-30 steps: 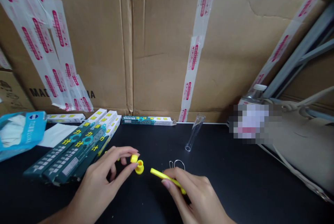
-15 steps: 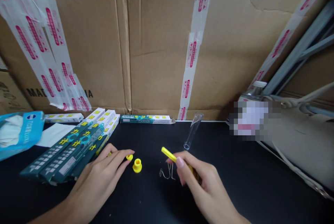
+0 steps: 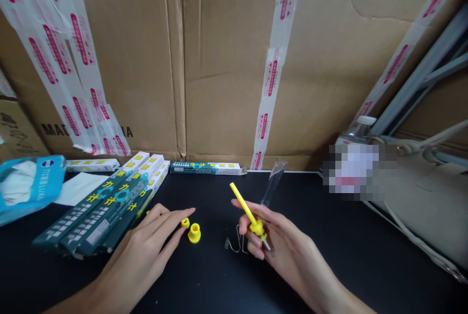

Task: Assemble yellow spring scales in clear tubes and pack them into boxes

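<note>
While the right hand (image 3: pixel 287 238) is clamped on the yellow rod (image 3: pixel 242 201), tilted, right of the flanged yellow cap (image 3: pixel 194 234), the left hand (image 3: pixel 144 243) is just left of that cap, thumb and index around the small yellow ring (image 3: pixel 185 223). Can't tell from here if they're gripping it. Wire hook (image 3: pixel 239 245) right of cap, clear tube (image 3: pixel 275 182) behind-right, teal boxes (image 3: pixel 117 196) left.

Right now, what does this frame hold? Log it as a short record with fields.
Left hand: the left hand is at a small yellow ring; grip unclear
Right hand: the right hand holds a slanted yellow rod
Between hands: upright yellow flanged cap; bent wire with coiled end
Beyond right hand: clear tube, partly hidden
Far left: green-and-white cartons
Backdrop: taped cardboard box
</note>
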Demonstrator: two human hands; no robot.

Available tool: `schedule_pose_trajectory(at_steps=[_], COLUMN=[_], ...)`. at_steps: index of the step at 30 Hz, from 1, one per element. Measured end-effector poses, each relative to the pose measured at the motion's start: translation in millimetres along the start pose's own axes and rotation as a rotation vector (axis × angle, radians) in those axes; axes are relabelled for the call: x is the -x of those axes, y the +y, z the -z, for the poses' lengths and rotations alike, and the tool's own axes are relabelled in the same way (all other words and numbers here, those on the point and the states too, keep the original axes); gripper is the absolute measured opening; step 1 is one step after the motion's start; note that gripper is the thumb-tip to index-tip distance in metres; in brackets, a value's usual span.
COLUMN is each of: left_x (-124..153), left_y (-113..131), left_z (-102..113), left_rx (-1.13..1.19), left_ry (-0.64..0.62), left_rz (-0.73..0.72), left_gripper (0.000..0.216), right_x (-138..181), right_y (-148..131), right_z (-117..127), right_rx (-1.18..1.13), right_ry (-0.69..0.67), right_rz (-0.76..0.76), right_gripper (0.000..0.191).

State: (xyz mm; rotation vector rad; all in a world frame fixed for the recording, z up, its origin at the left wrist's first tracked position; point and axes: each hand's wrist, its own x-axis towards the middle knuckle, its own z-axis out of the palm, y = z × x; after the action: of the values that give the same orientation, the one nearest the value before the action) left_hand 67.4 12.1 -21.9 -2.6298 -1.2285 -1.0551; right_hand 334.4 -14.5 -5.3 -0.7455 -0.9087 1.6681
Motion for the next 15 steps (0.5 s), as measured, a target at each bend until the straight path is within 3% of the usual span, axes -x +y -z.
schedule_pose_trajectory(at_steps=[15], left_x=[0.5], left_y=[4.9], left_z=[-0.2], left_rx=[0.057], left_ry=[-0.028], left_rz=[-0.068], left_gripper=[0.034], right_x=[-2.1], right_y=[2.8], right_z=[0.4], right_rx=[-0.027], right_ry=[0.035], right_rz=[-0.029], right_gripper=[0.04])
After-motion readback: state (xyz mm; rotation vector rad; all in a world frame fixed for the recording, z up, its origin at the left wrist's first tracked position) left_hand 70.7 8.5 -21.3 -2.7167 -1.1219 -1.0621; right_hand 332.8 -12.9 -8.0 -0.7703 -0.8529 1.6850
